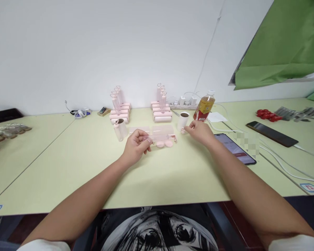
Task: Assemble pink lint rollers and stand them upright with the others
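Observation:
My left hand [137, 145] has thumb and fingers closed on one end of a clear pinkish plastic tube [161, 137], which lies roughly level above the table. My right hand [199, 131] pinches a small pink plastic piece [183, 131], just in front of an upright white paper roll [183, 120]. Below the tube lie pink round discs [169, 143] and a small pink fitting [174, 138]. Behind it, clear pinkish plastic pieces [163, 129] rest on the table. Left of my left hand stand another white roll [121, 127] and a pale pink cylinder [118, 133].
Pink cylindrical items stand and lie in two groups, left [119, 113] and right [162, 114], near the wall. A drink bottle [204, 106], a power strip [185, 105] and a lit phone [237, 148] are on the right. White cables [279, 165] cross the table there.

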Demonstrator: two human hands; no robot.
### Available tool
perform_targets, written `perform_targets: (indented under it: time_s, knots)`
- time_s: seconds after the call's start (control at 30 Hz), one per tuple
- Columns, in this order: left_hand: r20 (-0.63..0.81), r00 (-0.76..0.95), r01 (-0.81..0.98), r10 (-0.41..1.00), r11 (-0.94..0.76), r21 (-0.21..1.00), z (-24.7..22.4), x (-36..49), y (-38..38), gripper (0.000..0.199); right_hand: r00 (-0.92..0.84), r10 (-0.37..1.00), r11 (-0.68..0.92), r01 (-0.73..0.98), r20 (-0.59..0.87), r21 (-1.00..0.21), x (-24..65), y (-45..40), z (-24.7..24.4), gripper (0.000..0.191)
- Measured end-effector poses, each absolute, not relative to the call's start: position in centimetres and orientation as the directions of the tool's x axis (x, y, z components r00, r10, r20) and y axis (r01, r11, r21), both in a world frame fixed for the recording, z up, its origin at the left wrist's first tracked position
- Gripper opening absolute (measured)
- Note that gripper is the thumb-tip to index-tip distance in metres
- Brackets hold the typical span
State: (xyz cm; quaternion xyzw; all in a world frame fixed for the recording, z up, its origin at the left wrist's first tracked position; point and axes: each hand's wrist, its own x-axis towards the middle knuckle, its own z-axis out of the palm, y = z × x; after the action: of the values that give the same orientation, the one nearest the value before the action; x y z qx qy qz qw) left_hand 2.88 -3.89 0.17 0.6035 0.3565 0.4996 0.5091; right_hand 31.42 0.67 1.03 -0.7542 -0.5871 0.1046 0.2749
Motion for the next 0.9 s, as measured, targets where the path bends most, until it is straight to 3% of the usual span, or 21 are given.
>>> perform_targets:
  time_s: [0.1, 0.17, 0.27, 0.33, 0.4, 0.5, 0.6, 0.73, 0.9]
  knots:
    - [0.193, 0.271, -0.166, 0.943, -0.151, 0.974, 0.1, 3.2, -3.9, 0.044, 0.215, 0.927, 0.102, 0.646, 0.308, -0.757, 30.0, -1.0, 1.7, 0.013]
    - [0.173, 0.301, -0.193, 0.938, -0.118, 0.974, -0.2, 3.4, -3.9, 0.045, -0.001, 0.960, 0.262, 0.368, 0.281, -0.892, 28.4, -2.1, 1.6, 0.028]
    - [0.138, 0.370, -0.182, 0.919, -0.074, 0.980, -0.8, 3.9, -4.2, 0.048, -0.358, 0.909, 0.229, 0.002, 0.213, -0.973, 26.0, -3.5, 0.8, 0.051]
    - [0.110, 0.429, -0.139, 0.896, -0.055, 0.989, -1.3, 4.2, -4.5, 0.049, -0.417, 0.886, 0.181, -0.089, 0.202, -0.979, 25.1, -3.9, 0.4, 0.047]
    - [0.079, 0.464, -0.073, 0.882, -0.050, 0.996, -1.6, 4.3, -4.7, 0.049, -0.353, 0.909, 0.191, -0.118, 0.221, -0.974, 25.2, -3.7, 0.6, 0.045]
    - [0.047, 0.469, 0.017, 0.882, -0.062, 0.998, -1.9, 4.1, -4.7, 0.051, -0.041, 0.943, 0.327, -0.058, 0.329, -0.943, 26.8, -2.7, 1.3, 0.043]
    - [0.030, 0.483, 0.074, 0.875, -0.075, 0.994, -1.9, 3.8, -4.6, 0.046, 0.233, 0.850, 0.416, 0.250, 0.472, -0.874, 28.7, -1.4, 1.6, 0.034]
    - [0.026, 0.523, 0.121, 0.852, -0.104, 0.987, -2.0, 3.6, -4.6, 0.038, 0.228, 0.866, 0.233, 0.602, 0.444, -0.764, 29.9, 0.2, 0.5, 0.028]
    - [0.029, 0.622, 0.215, 0.783, -0.206, 0.955, -2.2, 3.7, -4.8, 0.030, 0.171, 0.930, 0.077, 0.777, 0.327, -0.625, 29.8, 1.6, -0.8, 0.028]
